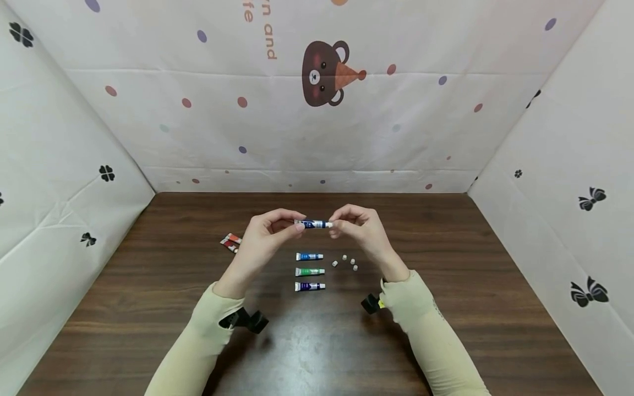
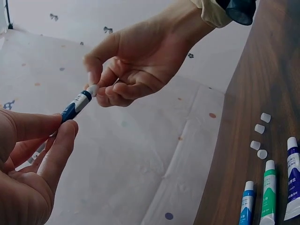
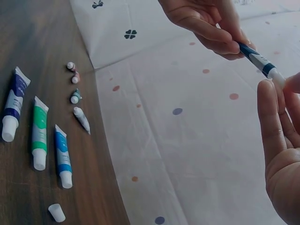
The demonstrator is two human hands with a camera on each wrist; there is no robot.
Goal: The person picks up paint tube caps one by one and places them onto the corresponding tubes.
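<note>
Above the table, my left hand (image 1: 264, 237) grips the rear part of a dark blue paint tube (image 1: 315, 224) between thumb and fingers. My right hand (image 1: 365, 230) pinches the white cap (image 2: 93, 90) at the tube's front end with thumb and finger; whether it is loose cannot be told. Below the hands lie a light blue paint tube (image 1: 309, 257), a green paint tube (image 1: 310, 271) and a purple paint tube (image 1: 310, 286), in a column with white ends to the right. Several loose white caps (image 2: 259, 128) lie right of them.
Beside my left wrist lie an orange tube (image 1: 234, 238) and a red tube (image 1: 229, 246), partly hidden by the hand. A teal tube (image 3: 75, 96) and a white tube (image 3: 81, 120) lie near them. Patterned white cloth (image 1: 317, 132) walls the brown wooden table (image 1: 470, 308).
</note>
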